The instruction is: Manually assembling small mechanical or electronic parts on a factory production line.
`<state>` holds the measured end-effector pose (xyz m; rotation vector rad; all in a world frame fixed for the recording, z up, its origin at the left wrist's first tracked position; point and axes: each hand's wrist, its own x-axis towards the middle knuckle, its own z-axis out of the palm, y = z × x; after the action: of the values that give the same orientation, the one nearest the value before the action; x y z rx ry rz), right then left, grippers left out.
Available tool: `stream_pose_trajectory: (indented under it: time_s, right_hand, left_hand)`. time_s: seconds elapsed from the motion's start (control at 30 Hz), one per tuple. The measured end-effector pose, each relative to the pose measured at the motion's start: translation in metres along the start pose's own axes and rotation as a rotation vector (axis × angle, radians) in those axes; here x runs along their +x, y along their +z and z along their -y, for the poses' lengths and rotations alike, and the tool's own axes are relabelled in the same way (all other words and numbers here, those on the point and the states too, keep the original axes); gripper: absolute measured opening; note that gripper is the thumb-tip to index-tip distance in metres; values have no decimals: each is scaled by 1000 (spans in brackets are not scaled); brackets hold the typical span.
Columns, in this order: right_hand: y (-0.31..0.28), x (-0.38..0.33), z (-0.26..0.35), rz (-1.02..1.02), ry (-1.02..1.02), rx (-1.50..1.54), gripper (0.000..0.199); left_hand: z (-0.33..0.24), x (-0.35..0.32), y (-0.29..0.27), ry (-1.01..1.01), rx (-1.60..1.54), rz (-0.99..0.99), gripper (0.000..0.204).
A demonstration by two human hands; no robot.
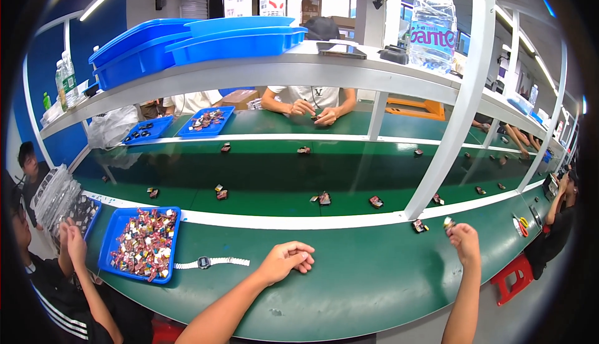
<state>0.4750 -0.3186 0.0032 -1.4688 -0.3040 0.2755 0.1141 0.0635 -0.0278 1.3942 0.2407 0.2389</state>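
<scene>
- both forearms come in bare from the lower edge; no sleeve, cuff or glove shows on either.
- left hand (286,261): bare, no ring seen on the fingers, no watch or band at the wrist behind them.
- right hand (463,239): bare too, the wrist below the fingertips without strap or bracelet.
- left forearm is seen long, up to near the elbow, and is uncovered all the way.
- right forearm is narrower in the picture, also uncovered down to the frame's edge.
- nails are too small to tell apart.
</scene>
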Motion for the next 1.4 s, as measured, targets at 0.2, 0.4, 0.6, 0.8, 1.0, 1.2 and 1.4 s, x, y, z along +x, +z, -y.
stream_pose_trajectory:
  time_s: [0.2,0.4,0.6,0.8,1.0,1.2,1.4]
  right_hand:
    - [160,-61,15,746,80,-208,11]
    - [300,-84,9,1122,-197,-404,12]
    - [325,-107,5,921,-444,-495,12]
    - [323,-99,-16,757,-748,-537,16]
    - [324,-115,-15,580,-882,-568,19]
    - [330,-121,-25,482,-1106,-721,19]
    - [330,-117,-28,529,-1131,-734,19]
  left_hand:
    - [-10,2,-3,-57,55,-23,35]
    - [-10,-3,-25,-124,-140,80,48]
    - [-3,-1,-32,-137,-45,101,38]
    - [-10,0,-27,-126,-87,87,41]
    - [-13,-3,-16,-39,-178,-61,44]
    - [-8,-4,-14,-74,-267,-75,42]
    - [-10,-4,-13,-54,-189,-110,38]
